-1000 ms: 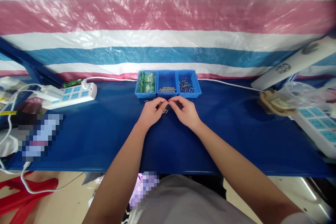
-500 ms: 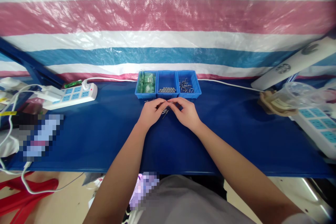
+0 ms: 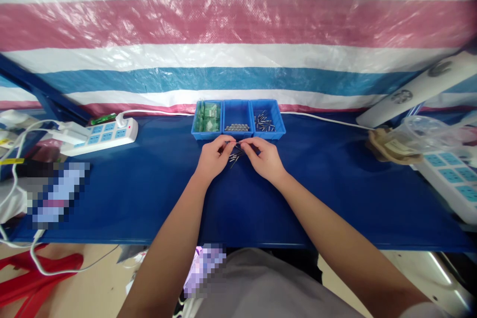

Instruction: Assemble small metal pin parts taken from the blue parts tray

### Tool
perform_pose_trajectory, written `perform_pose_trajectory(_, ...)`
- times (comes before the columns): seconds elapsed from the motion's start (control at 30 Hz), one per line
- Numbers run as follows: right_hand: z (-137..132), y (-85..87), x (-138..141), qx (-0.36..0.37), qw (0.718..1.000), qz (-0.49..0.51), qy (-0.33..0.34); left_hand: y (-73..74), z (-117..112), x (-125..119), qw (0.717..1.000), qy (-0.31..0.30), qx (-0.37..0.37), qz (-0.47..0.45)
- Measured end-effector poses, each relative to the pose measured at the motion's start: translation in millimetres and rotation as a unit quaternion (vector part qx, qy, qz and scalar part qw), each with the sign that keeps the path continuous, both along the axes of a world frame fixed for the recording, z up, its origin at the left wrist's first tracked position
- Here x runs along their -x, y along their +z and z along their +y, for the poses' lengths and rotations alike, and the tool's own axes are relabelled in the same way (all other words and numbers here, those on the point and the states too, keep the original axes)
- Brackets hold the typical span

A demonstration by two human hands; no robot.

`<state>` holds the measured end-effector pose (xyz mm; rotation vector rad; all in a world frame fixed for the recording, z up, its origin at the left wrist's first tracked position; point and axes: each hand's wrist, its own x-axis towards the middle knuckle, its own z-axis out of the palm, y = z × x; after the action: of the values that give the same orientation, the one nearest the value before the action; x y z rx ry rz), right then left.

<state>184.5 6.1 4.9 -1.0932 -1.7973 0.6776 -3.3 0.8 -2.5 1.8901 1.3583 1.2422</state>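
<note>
My left hand [image 3: 213,157] and my right hand [image 3: 263,157] meet fingertip to fingertip over the blue table [image 3: 149,189], both pinched on a small thin metal pin [image 3: 237,146]. A few loose pins [image 3: 234,158] lie on the table just under the fingers. Right behind the hands stand three joined blue bins: the left bin [image 3: 207,118] holds green parts, the middle bin [image 3: 237,120] holds small metal balls, the right bin [image 3: 267,120] holds dark pins.
A white power strip [image 3: 99,135] with a cable lies at the back left. Another power strip [image 3: 452,179], a clear plastic bag [image 3: 425,134] and a white fan [image 3: 417,90] sit at the right. A striped tarp [image 3: 238,35] hangs behind the table.
The fingertips of both hands have drawn slightly apart, and the thin pin now shows between them. The arms have hardly moved.
</note>
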Motion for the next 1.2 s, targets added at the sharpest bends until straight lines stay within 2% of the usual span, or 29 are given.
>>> perform_pose_trajectory(0.23,-1.5,-0.7,1.6,-0.024,1.000,0.016,0.003,1.8,-1.1,-1.0,1.000,0.000,-0.002,0.027)
perform_pose_trajectory(1.2,-1.7,-0.4,2.2,-0.009,1.000,0.009,-0.010,-0.7,-0.6,-2.4,1.000,-0.015,-0.001,0.016)
